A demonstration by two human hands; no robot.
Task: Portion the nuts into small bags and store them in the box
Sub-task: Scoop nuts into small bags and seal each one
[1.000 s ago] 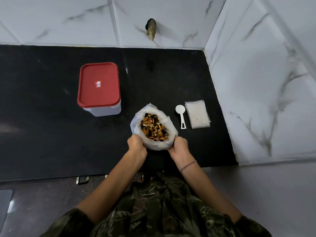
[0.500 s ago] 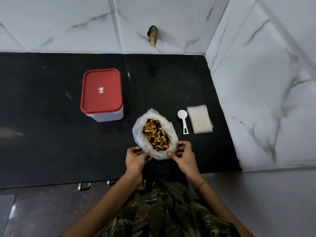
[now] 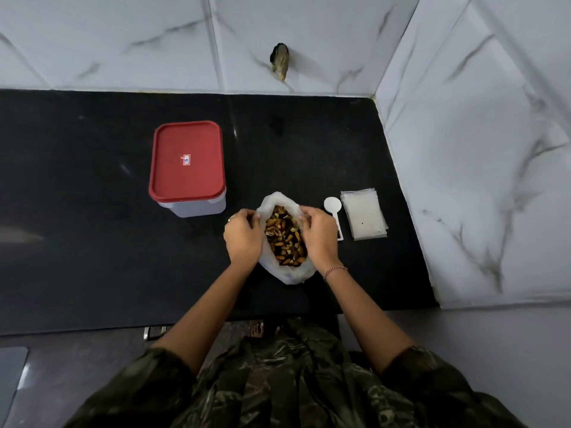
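Red lid pressed down on a clear box [image 3: 187, 162], far left on the black counter [image 3: 77, 230]; closed, contents impossible to tell from above.

Next along, left hand [image 3: 244, 239]: fingers curled over the left edge of the big bag [image 3: 287, 274], pinching the thin plastic and drawing it outward.

Between the hands, nuts [image 3: 285, 239]: a loose mixed heap filling the open mouth of the bag, none portioned yet by the look of it.

Then right hand [image 3: 319, 239]: likewise curled on the right edge, gripping the plastic.

Just beside that hand and partly hidden behind it, white scoop [image 3: 332, 205], bowl away from the body.

Furthest right, flat stack of small bags [image 3: 364, 217], close to the marble wall, untouched.

Seems to be a widening of the mouth ahead of scooping.

Plenty to go wrong from here. Thin, floppy plastic, apparently upright only while held: likely to slump and spill nuts across the counter if released on both sides at once. Could tear, or tip the heap over the near rim, if pulled apart too hard. Might also get dragged sideways by a hasty reach for the scoop so close by. Nothing storable until the lid comes off the box; better done with a free hand than in the middle of a pour.
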